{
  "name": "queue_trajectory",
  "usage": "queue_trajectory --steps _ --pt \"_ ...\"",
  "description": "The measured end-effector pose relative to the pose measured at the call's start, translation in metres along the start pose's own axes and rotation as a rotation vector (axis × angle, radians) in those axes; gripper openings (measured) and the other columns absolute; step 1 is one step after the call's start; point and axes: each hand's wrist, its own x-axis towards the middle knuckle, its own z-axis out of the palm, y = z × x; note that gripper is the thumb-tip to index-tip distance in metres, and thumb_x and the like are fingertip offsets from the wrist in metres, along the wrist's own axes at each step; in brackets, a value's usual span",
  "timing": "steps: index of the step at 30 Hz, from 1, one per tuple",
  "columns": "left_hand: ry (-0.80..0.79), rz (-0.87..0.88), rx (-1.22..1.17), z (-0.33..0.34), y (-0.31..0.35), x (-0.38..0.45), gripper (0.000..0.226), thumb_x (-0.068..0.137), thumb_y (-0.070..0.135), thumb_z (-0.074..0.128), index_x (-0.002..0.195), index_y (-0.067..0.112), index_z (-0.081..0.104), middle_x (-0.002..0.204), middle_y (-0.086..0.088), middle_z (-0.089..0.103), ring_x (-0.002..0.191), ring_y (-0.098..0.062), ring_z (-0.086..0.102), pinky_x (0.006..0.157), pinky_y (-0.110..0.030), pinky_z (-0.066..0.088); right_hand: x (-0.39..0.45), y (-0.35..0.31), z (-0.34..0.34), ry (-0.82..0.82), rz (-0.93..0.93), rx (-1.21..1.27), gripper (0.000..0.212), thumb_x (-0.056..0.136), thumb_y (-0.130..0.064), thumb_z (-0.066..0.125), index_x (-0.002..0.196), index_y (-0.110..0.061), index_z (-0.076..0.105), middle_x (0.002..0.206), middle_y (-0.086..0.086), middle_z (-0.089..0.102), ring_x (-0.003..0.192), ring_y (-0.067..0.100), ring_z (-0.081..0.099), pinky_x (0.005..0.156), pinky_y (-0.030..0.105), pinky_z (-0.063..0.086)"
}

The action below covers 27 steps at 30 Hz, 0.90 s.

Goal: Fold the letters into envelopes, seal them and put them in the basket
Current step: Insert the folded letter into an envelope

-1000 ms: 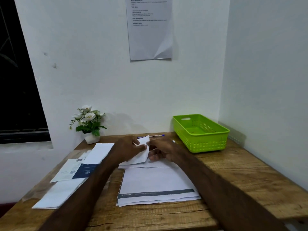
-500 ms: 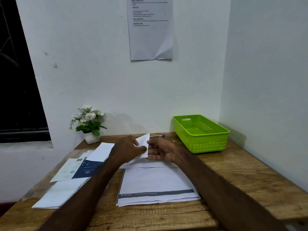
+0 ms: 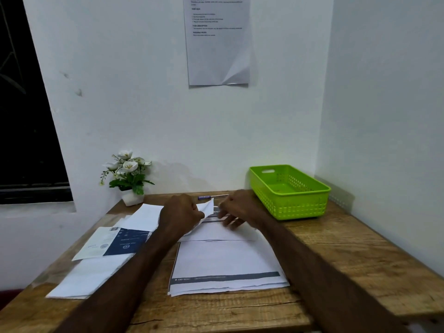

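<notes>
A stack of white letters (image 3: 225, 260) with a dark footer band lies in the middle of the wooden table (image 3: 348, 258). My left hand (image 3: 179, 212) pinches the lifted far corner of the top letter (image 3: 207, 206), folding it up off the stack. My right hand (image 3: 236, 209) hovers just right of that corner, fingers spread over the sheet and holding nothing. White envelopes (image 3: 93, 275) and a blue-and-white one (image 3: 120, 241) lie to the left. The green basket (image 3: 300, 207) stands at the back right with nothing in it.
A small potted white flower (image 3: 127, 176) stands at the back left by the wall. A blue pen (image 3: 211, 196) lies behind my hands. A printed sheet (image 3: 217, 42) hangs on the wall. Walls close the table at the back and right.
My right hand has let go of the letter's corner and opened its fingers. My left hand keeps the pinched corner and has pulled it slightly left and lower.
</notes>
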Motion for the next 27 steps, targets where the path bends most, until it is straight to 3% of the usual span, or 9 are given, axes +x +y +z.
queue_trajectory --steps 3,6,10,14,19,24,27 --pt "-0.006 -0.007 0.034 0.004 -0.004 0.001 0.016 0.074 0.022 0.072 0.06 0.014 0.068 0.062 -0.001 0.071 0.063 -0.024 0.071 0.066 -0.035 0.062 -0.006 -0.007 -0.024 0.129 -0.12 -0.324 0.019 0.086 -0.02 0.072 0.084 -0.001 0.071 0.082 0.015 0.076 0.057 0.024 0.065 0.048 0.033 0.056" --pt "-0.001 0.01 0.098 0.01 -0.004 0.002 0.012 0.075 0.026 0.071 0.069 0.016 0.071 0.076 -0.001 0.072 0.079 -0.023 0.07 0.066 -0.03 0.055 -0.022 -0.012 -0.044 -0.026 -0.064 -0.574 0.034 0.079 -0.03 0.083 0.09 0.001 0.073 0.075 0.007 0.067 0.061 0.019 0.059 0.042 0.026 0.052" --pt "0.04 0.041 0.17 0.018 -0.002 0.0 0.013 0.079 0.026 0.07 0.086 0.015 0.069 0.095 -0.003 0.067 0.095 -0.025 0.064 0.07 -0.031 0.047 -0.038 -0.013 -0.053 -0.226 0.052 -0.816 0.037 0.074 -0.039 0.09 0.07 -0.02 0.059 0.07 -0.002 0.057 0.056 0.01 0.055 0.039 0.019 0.047" --pt "0.063 0.058 0.217 0.023 -0.001 -0.001 0.013 0.081 0.021 0.067 0.091 0.014 0.067 0.1 -0.006 0.066 0.097 -0.026 0.064 0.069 -0.029 0.042 -0.042 -0.013 -0.053 -0.242 0.023 -0.84 0.037 0.075 -0.036 0.09 0.068 -0.028 0.054 0.073 -0.011 0.056 0.058 0.003 0.053 0.032 0.01 0.037" --pt "0.076 0.081 0.242 0.025 -0.003 0.0 0.012 0.082 0.019 0.064 0.092 0.013 0.065 0.101 -0.006 0.066 0.097 -0.027 0.063 0.068 -0.03 0.04 -0.042 -0.012 -0.05 -0.265 0.063 -0.826 0.04 0.074 -0.04 0.089 0.069 -0.029 0.051 0.073 -0.013 0.054 0.059 0.004 0.052 0.033 0.012 0.038" --pt "0.088 0.089 0.254 0.024 -0.002 0.0 0.013 0.085 0.018 0.062 0.095 0.011 0.065 0.103 -0.007 0.066 0.097 -0.028 0.064 0.069 -0.03 0.04 -0.033 -0.008 -0.047 -0.235 0.115 -0.749 0.036 0.075 -0.034 0.089 0.075 -0.021 0.056 0.073 -0.002 0.061 0.06 0.012 0.057 0.048 0.023 0.047" --pt "0.102 0.081 0.265 0.025 -0.001 0.0 0.015 0.085 0.017 0.061 0.098 0.01 0.065 0.104 -0.009 0.066 0.097 -0.03 0.065 0.068 -0.03 0.038 -0.027 -0.003 -0.048 -0.131 0.114 -0.513 0.02 0.086 -0.018 0.079 0.08 -0.011 0.062 0.073 0.007 0.063 0.059 0.017 0.059 0.042 0.021 0.047"
